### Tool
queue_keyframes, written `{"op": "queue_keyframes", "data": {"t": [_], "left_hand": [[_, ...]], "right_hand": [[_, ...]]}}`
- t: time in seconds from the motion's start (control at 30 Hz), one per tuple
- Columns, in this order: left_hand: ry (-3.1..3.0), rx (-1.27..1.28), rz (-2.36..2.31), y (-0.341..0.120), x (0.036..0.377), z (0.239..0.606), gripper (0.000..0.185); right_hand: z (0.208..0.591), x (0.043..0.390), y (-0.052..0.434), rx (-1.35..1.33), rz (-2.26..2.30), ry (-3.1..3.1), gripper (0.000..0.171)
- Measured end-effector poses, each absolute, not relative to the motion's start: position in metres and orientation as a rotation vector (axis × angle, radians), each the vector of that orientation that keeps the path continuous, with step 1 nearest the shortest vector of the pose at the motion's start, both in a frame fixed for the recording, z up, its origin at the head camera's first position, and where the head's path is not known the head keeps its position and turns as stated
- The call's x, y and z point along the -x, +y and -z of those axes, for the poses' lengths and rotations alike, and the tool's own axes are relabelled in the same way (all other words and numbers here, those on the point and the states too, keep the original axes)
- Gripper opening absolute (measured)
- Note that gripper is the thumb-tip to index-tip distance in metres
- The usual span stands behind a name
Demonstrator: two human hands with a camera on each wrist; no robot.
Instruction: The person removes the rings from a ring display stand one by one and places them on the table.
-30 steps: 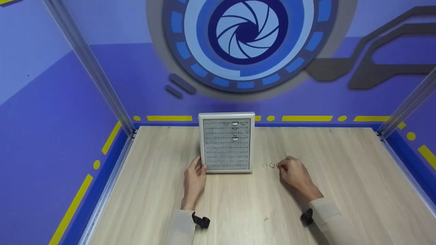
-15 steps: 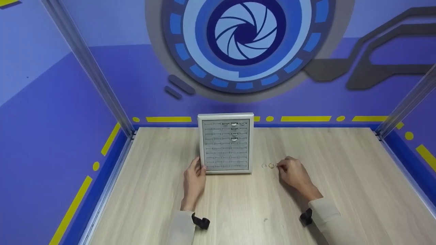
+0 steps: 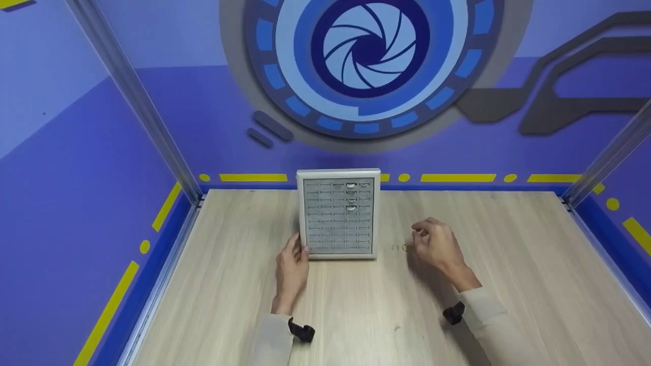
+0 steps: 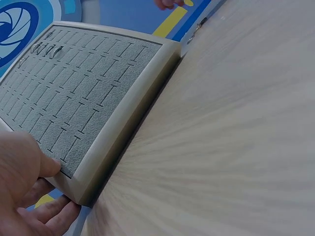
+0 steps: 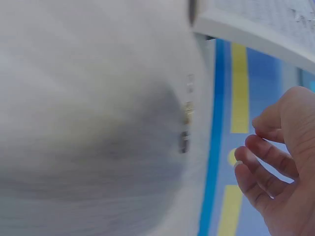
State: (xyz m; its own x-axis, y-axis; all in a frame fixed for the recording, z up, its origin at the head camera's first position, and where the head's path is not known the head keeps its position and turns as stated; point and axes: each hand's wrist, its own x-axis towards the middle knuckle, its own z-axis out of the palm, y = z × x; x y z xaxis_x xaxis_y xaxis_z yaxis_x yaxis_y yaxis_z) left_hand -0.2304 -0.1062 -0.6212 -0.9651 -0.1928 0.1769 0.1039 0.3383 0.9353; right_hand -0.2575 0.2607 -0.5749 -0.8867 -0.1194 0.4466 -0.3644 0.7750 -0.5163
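Observation:
A white-framed ring display box (image 3: 338,218) with a grey slotted pad stands upright on the table, several silvery rings (image 3: 351,192) in its upper slots. My left hand (image 3: 291,267) holds its lower left corner; the left wrist view shows the thumb (image 4: 49,166) on the front and fingers behind. To the right of the box, small rings lie in a row on the table; a gold-coloured ring (image 5: 187,113) sits mid-row, blurred. Just above them hovers my right hand (image 3: 438,247), fingers loosely bent and parted, with no ring visible between them.
The wooden table (image 3: 224,305) runs back to a blue-purple printed wall (image 3: 457,152). Metal posts (image 3: 137,101) rise at the rear corners. A black wrist camera (image 3: 302,333) sits at the left cuff and another black camera (image 3: 453,312) at the right.
My right hand has lifted off the end of the ring row and moved slightly up and away, its fingers parting. The left hand and the box have stayed in place.

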Motion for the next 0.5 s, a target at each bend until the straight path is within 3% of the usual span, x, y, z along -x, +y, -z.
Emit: {"op": "queue_keyframes", "data": {"t": [0.5], "left_hand": [[-2.356,-0.006,1.617,-0.105,0.23,0.622,0.055]], "right_hand": [[0.514,0.283,0.214,-0.474,-0.986,-2.347,0.012]]}}
